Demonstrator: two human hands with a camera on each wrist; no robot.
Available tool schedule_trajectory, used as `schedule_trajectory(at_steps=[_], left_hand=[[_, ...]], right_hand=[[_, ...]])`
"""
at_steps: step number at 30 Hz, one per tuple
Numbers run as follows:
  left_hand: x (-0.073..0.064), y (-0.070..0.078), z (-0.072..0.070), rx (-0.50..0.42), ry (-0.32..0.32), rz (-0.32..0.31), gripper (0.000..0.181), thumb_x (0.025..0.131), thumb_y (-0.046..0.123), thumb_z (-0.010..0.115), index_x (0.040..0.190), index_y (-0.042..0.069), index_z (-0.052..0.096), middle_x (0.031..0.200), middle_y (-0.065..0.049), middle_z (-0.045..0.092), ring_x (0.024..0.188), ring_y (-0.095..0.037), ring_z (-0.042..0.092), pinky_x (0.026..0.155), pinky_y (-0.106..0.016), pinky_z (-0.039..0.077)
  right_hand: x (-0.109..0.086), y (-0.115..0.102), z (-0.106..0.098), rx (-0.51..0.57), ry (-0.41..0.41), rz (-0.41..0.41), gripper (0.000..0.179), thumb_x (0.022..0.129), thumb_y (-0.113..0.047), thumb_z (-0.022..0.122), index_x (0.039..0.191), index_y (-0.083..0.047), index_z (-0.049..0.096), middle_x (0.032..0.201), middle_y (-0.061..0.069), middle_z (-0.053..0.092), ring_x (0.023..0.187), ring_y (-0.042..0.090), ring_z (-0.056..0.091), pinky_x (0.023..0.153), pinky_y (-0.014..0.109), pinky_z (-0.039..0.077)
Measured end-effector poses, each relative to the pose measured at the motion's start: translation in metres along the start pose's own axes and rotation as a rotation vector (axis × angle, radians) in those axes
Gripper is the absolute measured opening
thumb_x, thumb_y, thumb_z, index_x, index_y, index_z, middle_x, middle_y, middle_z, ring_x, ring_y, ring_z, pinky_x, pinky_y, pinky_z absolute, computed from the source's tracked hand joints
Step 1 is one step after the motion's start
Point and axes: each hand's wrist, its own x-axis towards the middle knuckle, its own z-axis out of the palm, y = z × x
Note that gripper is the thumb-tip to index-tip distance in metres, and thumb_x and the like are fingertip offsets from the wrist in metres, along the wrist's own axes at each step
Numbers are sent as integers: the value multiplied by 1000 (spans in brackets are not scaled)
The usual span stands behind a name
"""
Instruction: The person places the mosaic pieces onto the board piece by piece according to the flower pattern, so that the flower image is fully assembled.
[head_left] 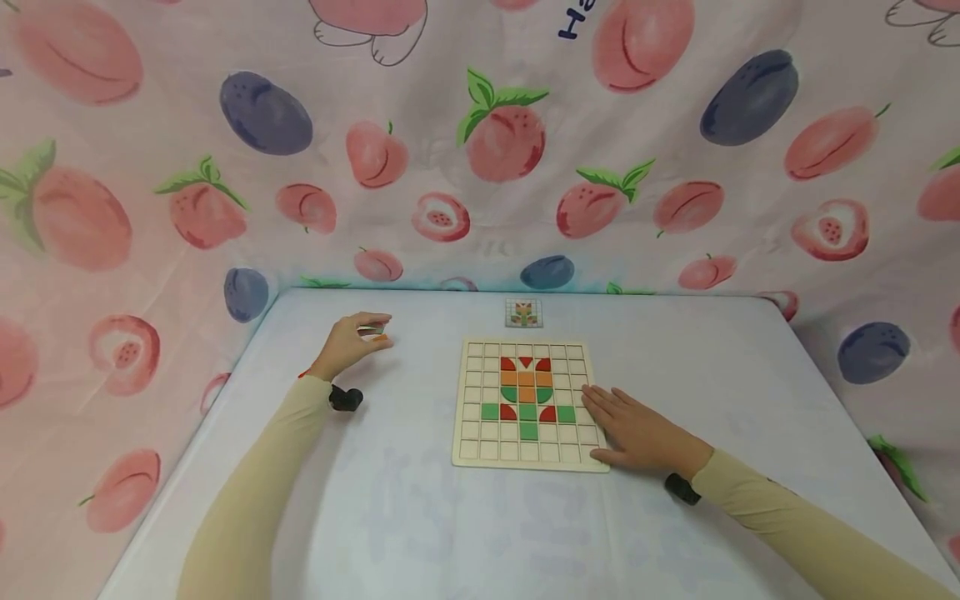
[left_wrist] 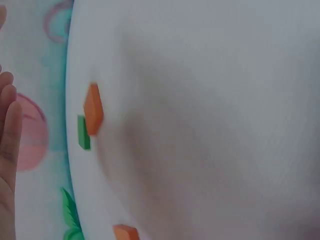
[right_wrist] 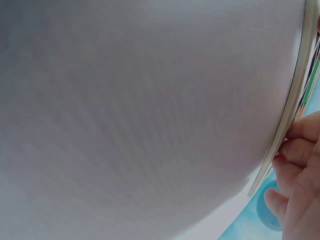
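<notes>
My left hand (head_left: 349,343) is held over the left back of the table, thumb and fingers spread apart. Between them show a green tile (head_left: 371,331) and an orange tile (head_left: 381,337). In the left wrist view an orange tile (left_wrist: 93,110) and a green tile (left_wrist: 83,132) lie together, with straight fingers (left_wrist: 11,130) at the far left. A square gridded board (head_left: 480,450) carries a flower pattern of red, orange and green tiles. My right hand (head_left: 645,432) rests on its right edge with extended fingers; the right wrist view shows them along the board's rim (right_wrist: 282,127).
A small card (head_left: 523,313) with a similar flower picture lies behind the board. Another orange tile (left_wrist: 126,232) shows low in the left wrist view. A fruit-print cloth (head_left: 435,108) hangs behind the white table (head_left: 420,533).
</notes>
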Motion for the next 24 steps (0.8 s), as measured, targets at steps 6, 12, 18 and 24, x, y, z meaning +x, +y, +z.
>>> schedule_trajectory(at_steps=[6,12,18,24], left_hand=[[3,-19,-4,43,-2,-113,52,80,18,75,126,2,58,125,-20,59,116,-33,55,100,-44,44],[5,-33,-2,149,16,-193,47,79,21,76,119,1,62,115,-20,64,105,-32,60,93,-42,48],[8,-39,1,210,39,-206,43,78,19,76,115,-2,64,108,-20,65,98,-29,60,89,-41,49],[10,-38,2,240,43,-229,38,78,17,77,110,-1,67,103,-18,66,92,-26,58,83,-37,49]], right_hand=[[0,0,-1,-4,-4,-2,82,90,-57,49,144,3,31,153,17,28,141,32,29,112,49,28],[0,0,-2,-1,-2,-10,82,90,-56,49,144,3,31,153,17,28,141,32,29,112,49,28],[-1,-1,-2,4,1,-6,81,90,-56,49,144,3,31,153,17,28,141,32,29,112,49,28],[-1,-2,-3,15,-2,-4,81,90,-54,51,144,3,31,153,17,28,141,32,29,112,49,27]])
